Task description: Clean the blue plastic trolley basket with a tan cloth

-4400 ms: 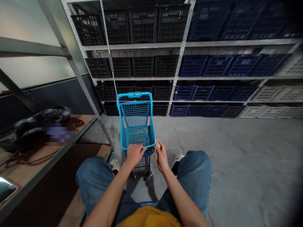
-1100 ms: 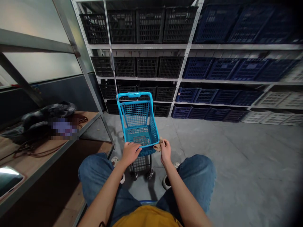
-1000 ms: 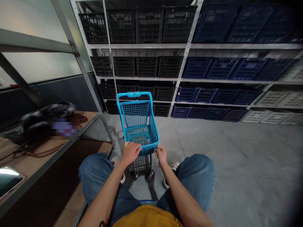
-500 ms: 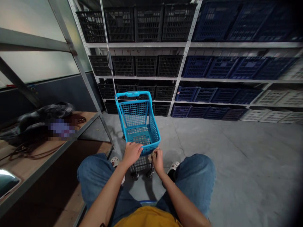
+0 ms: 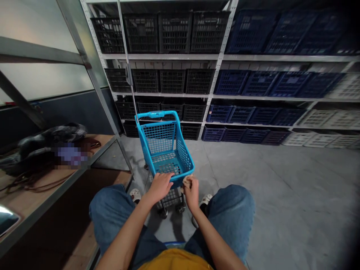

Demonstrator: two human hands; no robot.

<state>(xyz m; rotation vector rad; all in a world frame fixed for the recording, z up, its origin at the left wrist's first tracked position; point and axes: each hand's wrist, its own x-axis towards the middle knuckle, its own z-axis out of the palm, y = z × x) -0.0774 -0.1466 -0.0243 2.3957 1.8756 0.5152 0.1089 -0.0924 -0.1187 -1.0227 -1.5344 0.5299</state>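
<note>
Shelving w/ crates [image 5: 197, 80] stands well beyond both grips. Blue cart [image 5: 165, 150] sits on floor betw. the knees, just ahead. Left hand [image 5: 160, 186] grip clamped on cart's near rim. Right hand [image 5: 192, 189] grip pinched on tan cloth [image 5: 186, 180], pressed to the rim's right corner beside it.

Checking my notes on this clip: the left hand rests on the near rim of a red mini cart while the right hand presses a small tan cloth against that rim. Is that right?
Not quite: the mini cart is blue, not red, as the head view shows. The rest holds: the left hand rests on its near rim and the right hand presses a small tan cloth against it.
</note>
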